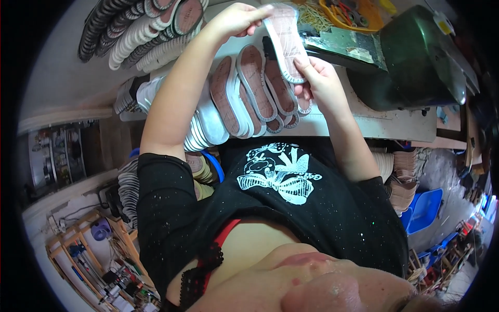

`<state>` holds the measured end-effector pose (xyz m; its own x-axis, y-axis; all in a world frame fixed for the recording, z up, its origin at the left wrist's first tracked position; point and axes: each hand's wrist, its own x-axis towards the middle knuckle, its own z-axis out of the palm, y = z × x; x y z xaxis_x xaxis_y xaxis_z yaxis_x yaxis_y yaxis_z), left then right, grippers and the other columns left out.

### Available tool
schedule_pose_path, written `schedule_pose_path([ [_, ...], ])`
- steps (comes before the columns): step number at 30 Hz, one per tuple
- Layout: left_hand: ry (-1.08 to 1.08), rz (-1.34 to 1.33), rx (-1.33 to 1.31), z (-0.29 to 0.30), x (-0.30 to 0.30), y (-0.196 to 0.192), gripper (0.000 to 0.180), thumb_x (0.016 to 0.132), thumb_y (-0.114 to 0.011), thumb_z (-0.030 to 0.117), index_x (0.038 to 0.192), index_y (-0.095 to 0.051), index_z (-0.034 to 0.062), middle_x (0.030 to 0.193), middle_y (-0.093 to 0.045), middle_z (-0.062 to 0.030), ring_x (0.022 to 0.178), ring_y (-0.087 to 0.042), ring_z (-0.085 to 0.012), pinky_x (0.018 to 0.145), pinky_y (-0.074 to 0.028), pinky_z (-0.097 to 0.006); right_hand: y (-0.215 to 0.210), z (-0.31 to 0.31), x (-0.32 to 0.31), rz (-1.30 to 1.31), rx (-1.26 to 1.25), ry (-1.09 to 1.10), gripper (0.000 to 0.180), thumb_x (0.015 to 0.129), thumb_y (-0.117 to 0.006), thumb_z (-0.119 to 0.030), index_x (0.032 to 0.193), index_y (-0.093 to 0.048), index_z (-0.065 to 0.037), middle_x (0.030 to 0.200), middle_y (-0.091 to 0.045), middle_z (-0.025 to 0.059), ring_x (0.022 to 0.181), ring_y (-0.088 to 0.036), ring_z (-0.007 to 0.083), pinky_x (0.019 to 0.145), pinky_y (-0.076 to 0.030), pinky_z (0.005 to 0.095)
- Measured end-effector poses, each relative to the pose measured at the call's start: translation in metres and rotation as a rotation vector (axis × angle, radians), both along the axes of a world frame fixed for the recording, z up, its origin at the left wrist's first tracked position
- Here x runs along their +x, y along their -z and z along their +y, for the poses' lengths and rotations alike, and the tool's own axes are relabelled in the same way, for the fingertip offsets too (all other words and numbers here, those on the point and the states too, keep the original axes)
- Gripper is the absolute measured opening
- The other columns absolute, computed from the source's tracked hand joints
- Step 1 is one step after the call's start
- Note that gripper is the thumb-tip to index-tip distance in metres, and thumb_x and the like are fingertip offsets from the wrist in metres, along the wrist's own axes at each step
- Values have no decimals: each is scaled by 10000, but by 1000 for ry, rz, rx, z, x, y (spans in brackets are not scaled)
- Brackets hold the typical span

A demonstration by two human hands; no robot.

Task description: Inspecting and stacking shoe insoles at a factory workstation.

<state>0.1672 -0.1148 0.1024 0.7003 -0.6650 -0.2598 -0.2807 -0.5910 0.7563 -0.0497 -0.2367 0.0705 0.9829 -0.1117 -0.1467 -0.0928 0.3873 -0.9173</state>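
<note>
While gripping, fingers around insole.

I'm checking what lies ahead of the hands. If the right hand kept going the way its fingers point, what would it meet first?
The right hand points up-left along the held insole; past that it would probably meet the left hand, though depth is unclear.

We take this for a small shoemaking workshop. Stacks of shoe soles and insoles lie fanned across the worktable, pink-brown faces with grey rims. More soles sit in long overlapped rows at upper left, white and dark. A dark green machine stands on the table at upper right, with an orange tray of hand tools behind it. Further tan insole stacks pile below the table edge, near a blue plastic seat. A wooden shelf at lower left holds clutter and small tools.
</note>
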Motion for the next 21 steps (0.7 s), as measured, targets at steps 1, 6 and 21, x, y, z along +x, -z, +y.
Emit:
schedule_pose_path([
  [1, -69, 138, -164, 11, -2, -2, 453, 856, -562, 505, 745, -582, 66, 482, -464, 11, 377, -384, -46, 365, -256, -196, -5, 4, -5, 19, -86, 1, 289, 932, -537, -302, 840, -579, -31, 644, -592, 19, 429, -517, 41, 365, -372, 168],
  [6, -182, -131, -175, 132, 18, 99, 539, 899, -495, 448, 1070, -507, -64, 914, -625, -181, 699, -613, -239, 593, -507, -330, 5, 51, -31, 48, -247, -203, 286, 940, -524, -294, 856, -572, -25, 636, -560, -8, 508, -547, 40, 386, -376, 166],
  [21, -405, -266, -83, 138, -61, 37, 948, 624, -776, 386, 1327, -337, -73, 1256, -352, -223, 1166, -452, -314, 929, -430, -367, 14, 55, -22, -15, -618, -259, 604, 789, -697, -356, 1217, -503, 24, 825, -642, 176, 688, -646, 219, 643, -504, 347],
])
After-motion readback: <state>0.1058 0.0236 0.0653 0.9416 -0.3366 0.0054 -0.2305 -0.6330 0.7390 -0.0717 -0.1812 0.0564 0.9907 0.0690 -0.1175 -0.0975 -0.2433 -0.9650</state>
